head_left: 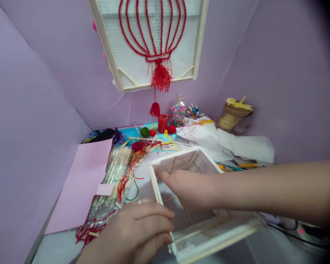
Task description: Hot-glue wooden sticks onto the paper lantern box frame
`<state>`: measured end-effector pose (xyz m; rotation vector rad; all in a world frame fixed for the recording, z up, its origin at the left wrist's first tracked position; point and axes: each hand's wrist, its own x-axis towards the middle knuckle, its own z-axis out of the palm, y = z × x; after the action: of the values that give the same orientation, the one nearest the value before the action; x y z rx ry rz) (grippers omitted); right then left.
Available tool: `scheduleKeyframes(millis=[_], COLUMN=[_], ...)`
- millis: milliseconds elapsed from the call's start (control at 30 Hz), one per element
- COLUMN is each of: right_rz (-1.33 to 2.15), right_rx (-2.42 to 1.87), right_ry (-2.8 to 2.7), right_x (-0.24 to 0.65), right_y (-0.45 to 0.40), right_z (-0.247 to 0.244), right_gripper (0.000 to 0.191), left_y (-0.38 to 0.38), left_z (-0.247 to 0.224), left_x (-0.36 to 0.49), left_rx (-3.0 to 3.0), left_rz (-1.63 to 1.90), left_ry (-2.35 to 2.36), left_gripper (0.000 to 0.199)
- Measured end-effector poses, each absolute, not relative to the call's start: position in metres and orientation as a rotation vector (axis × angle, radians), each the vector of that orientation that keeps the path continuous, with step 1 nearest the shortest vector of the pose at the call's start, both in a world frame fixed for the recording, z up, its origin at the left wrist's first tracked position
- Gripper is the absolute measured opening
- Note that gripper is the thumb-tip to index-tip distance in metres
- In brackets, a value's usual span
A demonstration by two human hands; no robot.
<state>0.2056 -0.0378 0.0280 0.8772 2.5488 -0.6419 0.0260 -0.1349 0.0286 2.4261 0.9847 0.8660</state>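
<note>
A box-shaped frame (217,244) of thin wooden sticks, edged in white with see-through sheeting on its sides, stands tilted before me with its open side up. My left hand (145,225) rests over its left edge, fingers bent across the rim; the thumb is hidden. Into the frame from the right reaches my right hand (185,187), stretched out flat, its tip touching the inside near the far left corner. Its other fingers are mostly hidden, and I see nothing held in it.
Left lie pink card (81,183), bagged sticks (114,172) and red yarn (90,231). Behind are a red candle (162,124), yarn balls (144,132) and a jar of pompoms (178,112). A lantern panel (110,44) hangs above; white cloth (244,145) and a lidded cup (232,115) stand right.
</note>
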Motion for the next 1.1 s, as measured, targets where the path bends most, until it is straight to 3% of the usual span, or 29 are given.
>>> scheduleKeyframes(millis=[567,1100], right_rz=[-0.644,-0.658], right_rx=[0.919,0.923], right_ry=[2.579,2.571], right_x=[0.2026,0.2045], right_y=[-0.0380,-0.0402], right_z=[0.0302,0.0298], right_gripper=[0.071,0.083], left_y=[-0.1369,-0.1363], left_z=[0.0269,0.0289], left_x=[0.0251,0.0252], left_rx=[2.426,2.425], left_rz=[0.860,0.853], left_ry=[0.982,0.983], left_gripper=[0.009,0.009])
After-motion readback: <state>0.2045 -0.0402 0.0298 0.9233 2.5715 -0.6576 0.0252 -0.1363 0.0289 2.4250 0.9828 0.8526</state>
